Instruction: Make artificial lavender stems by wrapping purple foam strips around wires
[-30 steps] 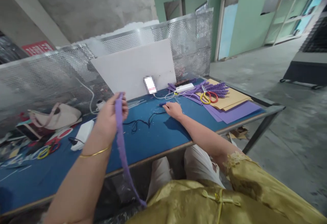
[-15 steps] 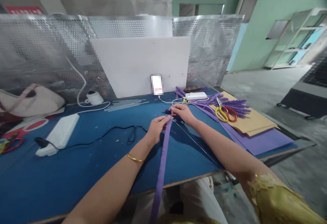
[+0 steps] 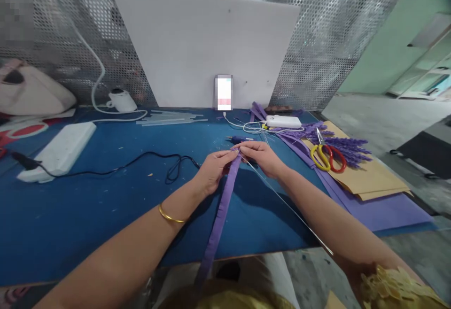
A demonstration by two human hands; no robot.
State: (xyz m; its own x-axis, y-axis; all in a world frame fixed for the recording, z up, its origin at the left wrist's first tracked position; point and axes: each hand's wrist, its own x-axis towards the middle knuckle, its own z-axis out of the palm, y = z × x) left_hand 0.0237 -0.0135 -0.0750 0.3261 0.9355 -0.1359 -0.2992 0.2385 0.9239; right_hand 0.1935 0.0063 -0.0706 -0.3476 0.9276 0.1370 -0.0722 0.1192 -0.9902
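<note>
Between my two hands is the top end of a long purple paper strip (image 3: 224, 201), which hangs down over the table's front edge toward my lap. My left hand (image 3: 215, 170) pinches the strip from the left. My right hand (image 3: 262, 156) meets it at the same spot, fingers closed on the end of a thin wire (image 3: 282, 198) that slants down to the right under my forearm. Just behind my fingers lies a dark blue glue gun (image 3: 239, 139), partly hidden by them. The exact contact between wire and strip is covered by my fingertips.
Right of my hands lie yellow-and-red-handled scissors (image 3: 329, 158), purple flower sprigs (image 3: 352, 148), brown paper (image 3: 373, 177) and purple sheets (image 3: 384, 210). A power bank (image 3: 283, 121) and phone (image 3: 224, 94) stand behind. Clear glue sticks (image 3: 169, 119), a power strip (image 3: 58, 151) and a black cord (image 3: 120, 164) are left.
The view has tilted down and come closer to the table. Both hands stay together at the strip's end; the right hand has drawn back from the glue gun to the strip and wire.
</note>
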